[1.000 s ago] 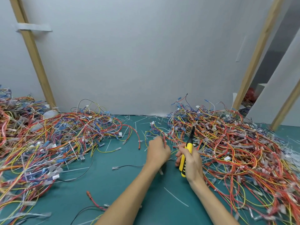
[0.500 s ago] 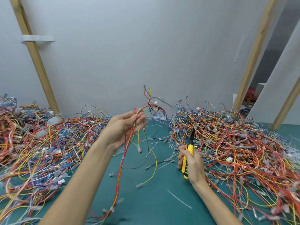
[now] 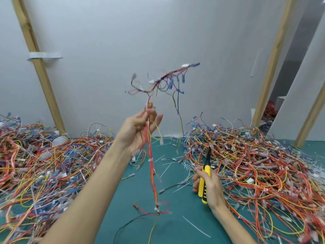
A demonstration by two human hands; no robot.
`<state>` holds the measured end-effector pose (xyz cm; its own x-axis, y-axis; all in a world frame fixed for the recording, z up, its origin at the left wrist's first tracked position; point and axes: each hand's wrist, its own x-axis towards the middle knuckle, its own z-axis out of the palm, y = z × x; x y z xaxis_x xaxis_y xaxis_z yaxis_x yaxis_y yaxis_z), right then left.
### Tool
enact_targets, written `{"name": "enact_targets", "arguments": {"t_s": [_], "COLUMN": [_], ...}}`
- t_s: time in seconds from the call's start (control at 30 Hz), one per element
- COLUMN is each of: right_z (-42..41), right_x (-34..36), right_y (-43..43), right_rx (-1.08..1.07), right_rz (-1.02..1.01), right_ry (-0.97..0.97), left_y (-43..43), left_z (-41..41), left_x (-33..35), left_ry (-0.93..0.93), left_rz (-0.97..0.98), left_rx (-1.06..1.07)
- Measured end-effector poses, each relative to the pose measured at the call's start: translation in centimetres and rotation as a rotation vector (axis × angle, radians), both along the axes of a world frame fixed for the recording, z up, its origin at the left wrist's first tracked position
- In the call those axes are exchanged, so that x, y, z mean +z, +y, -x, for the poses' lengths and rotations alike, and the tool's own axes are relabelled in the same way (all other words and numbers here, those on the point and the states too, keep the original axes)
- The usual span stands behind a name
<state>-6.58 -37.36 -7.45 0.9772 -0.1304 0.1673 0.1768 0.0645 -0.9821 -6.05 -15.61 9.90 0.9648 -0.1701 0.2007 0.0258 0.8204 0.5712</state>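
My left hand point(image 3: 139, 127) is raised above the green table point(image 3: 177, 224), palm up, pinching a wire harness point(image 3: 152, 173) of red, yellow and black leads. Its upper end fans out over the hand with white and blue connectors; its lower end hangs to the table. My right hand point(image 3: 210, 188) rests low near the table and grips a yellow-and-black cutter point(image 3: 204, 180), its dark tip pointing up at the right pile.
A big tangle of mixed wires point(image 3: 44, 164) covers the left side of the table, another mostly red and orange heap point(image 3: 255, 166) the right. Cut white ties point(image 3: 196, 227) lie between them. Wooden posts point(image 3: 37, 66) lean against the grey wall behind.
My left hand rose from the table beside the cutter, lifting the harness up and leftward to head height. The right hand with the cutter stayed about where it was.
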Motion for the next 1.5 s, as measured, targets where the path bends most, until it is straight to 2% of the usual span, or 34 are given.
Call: {"name": "enact_targets", "arguments": {"t_s": [0.13,0.33,0.43,0.6,0.7,0.87,1.0,1.13,1.27,1.4,1.43,1.5], "right_z": [-0.1,-0.1,-0.2,-0.2,-0.1,0.0,0.2,0.2,0.2,0.5,0.6,0.6], "right_x": [0.1,0.0,-0.1,-0.1,0.0,0.0,0.1,0.1,0.2,-0.3,-0.6,-1.0], "right_y": [0.0,-0.1,-0.1,0.1,0.1,0.0,-0.1,-0.1,-0.2,0.5,0.9,1.2], "right_rx": [0.023,0.053,0.057,0.066,0.074,0.08,0.118,0.166,0.265,0.176,0.139,0.085], "right_rz": [-0.006,0.006,0.038,0.055,0.054,0.061,0.08,0.219,0.514,1.136,1.237,1.261], "right_ry": [0.002,0.009,-0.003,-0.012,-0.012,-0.021,-0.042,-0.079,-0.116,-0.255,-0.278,-0.282], "left_y": [-0.4,0.3,1.2,1.2,1.1,1.2,1.4,1.9,2.7,3.3,3.2,3.2], "left_z": [0.0,0.8,0.9,0.8,1.0,0.9,0.6,0.5,0.4,0.4,0.5,0.5], "left_x": [-7.3,-15.6,-17.5,-18.1,-18.1,-18.3,-18.2,-18.0,-17.5,-17.0,-16.9,-16.8], "left_ry": [0.074,0.149,0.109,0.009,-0.014,0.048,0.15,0.209,0.251,0.277,0.278,0.279], "left_rz": [-0.199,-0.245,-0.431,-0.731,-0.798,-0.751,-0.552,-0.399,-0.221,-0.033,-0.013,0.009], "left_rx": [0.069,0.052,0.113,0.332,0.405,0.468,0.437,0.395,0.355,0.31,0.302,0.301]}}
